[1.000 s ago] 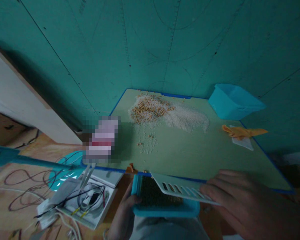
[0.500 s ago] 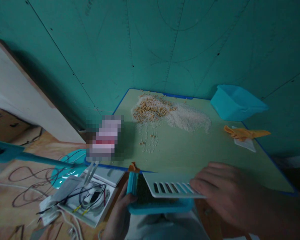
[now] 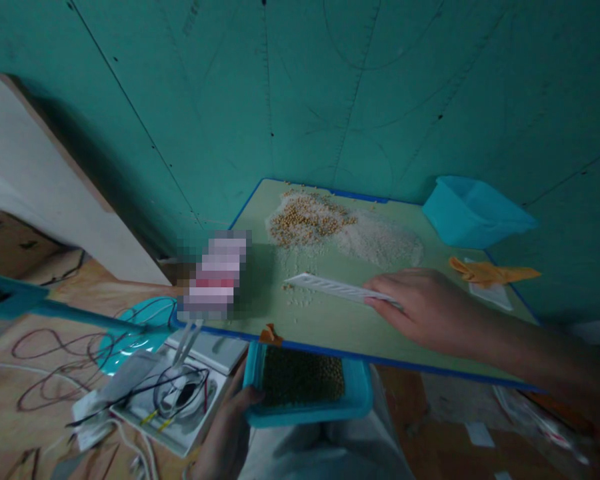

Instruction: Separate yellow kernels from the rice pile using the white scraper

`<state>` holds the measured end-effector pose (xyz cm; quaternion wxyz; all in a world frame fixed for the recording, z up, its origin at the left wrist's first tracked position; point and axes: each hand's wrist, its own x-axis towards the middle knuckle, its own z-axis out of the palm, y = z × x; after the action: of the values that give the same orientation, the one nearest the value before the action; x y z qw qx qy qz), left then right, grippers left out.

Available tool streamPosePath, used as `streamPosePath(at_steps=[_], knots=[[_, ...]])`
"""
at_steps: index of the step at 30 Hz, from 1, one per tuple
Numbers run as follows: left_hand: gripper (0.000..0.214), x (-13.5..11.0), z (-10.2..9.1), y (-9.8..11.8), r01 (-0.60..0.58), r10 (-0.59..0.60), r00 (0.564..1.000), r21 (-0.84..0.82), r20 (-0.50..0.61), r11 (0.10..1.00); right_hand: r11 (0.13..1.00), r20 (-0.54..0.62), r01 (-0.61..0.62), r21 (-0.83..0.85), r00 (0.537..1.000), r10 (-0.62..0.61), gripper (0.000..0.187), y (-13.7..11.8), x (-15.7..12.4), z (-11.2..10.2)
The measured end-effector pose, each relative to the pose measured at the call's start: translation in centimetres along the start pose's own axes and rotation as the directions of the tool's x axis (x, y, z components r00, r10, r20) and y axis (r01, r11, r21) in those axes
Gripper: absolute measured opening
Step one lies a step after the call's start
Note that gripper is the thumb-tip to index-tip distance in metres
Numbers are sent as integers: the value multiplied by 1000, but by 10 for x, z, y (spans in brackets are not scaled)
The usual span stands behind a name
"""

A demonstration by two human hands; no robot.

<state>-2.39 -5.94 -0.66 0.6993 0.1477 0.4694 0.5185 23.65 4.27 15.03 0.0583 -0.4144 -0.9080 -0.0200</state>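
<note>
My left hand (image 3: 227,433) grips the near left corner of a shallow blue tray (image 3: 358,400) filled with small dark green beans, held just below the table's front edge. My right hand (image 3: 425,308) holds a white slotted plastic sieve plate (image 3: 330,288) by its right end, lifted a little above the pale green table (image 3: 340,320). Beyond the plate lie a heap of yellow beans (image 3: 305,221) and a heap of white rice (image 3: 380,240), with scattered grains in front of them.
A blue tub (image 3: 473,210) stands at the table's back right, with an orange cloth (image 3: 490,272) on white paper beside it. A blurred-out bottle (image 3: 213,275) stands at the left edge. Cables, a white box (image 3: 175,400) and a blue disc (image 3: 135,330) lie on the floor at left.
My right hand has lifted the white slotted plate off the blue tray and carried it forward over the table toward the grain heaps. The tray's green beans are now uncovered.
</note>
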Motion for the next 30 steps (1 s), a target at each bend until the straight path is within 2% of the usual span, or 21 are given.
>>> streamPosePath(at_steps=[2, 5, 8, 12, 20, 26, 30], knots=[[59, -1, -2, 0, -13, 13, 1000, -9, 3, 1000, 1000, 15, 9, -20, 1000, -9, 20, -1, 10, 1], [57, -4, -3, 3, -15, 15, 998, -12, -59, 1000, 998, 39, 22, -51, 999, -20, 20, -5, 21, 2], [57, -7, -2, 8, 17, -21, 991, -32, -131, 999, 997, 73, 60, -55, 996, -56, 19, -11, 25, 0], [58, -7, -2, 12, 20, -23, 985, -23, -172, 1000, 993, 99, 111, -25, 989, -108, 17, -19, 25, -5], [55, -6, -6, 7, 7, -10, 994, -26, -111, 1000, 991, 67, 103, -83, 993, -98, 17, -17, 32, -4], [53, -7, -5, 9, -13, 8, 991, -39, -134, 999, 989, 96, 143, -41, 986, -139, 16, -22, 31, -5], [52, -7, -3, 10, -8, 3, 992, -44, -125, 999, 992, 66, 103, -72, 993, -98, 17, -18, 34, -4]])
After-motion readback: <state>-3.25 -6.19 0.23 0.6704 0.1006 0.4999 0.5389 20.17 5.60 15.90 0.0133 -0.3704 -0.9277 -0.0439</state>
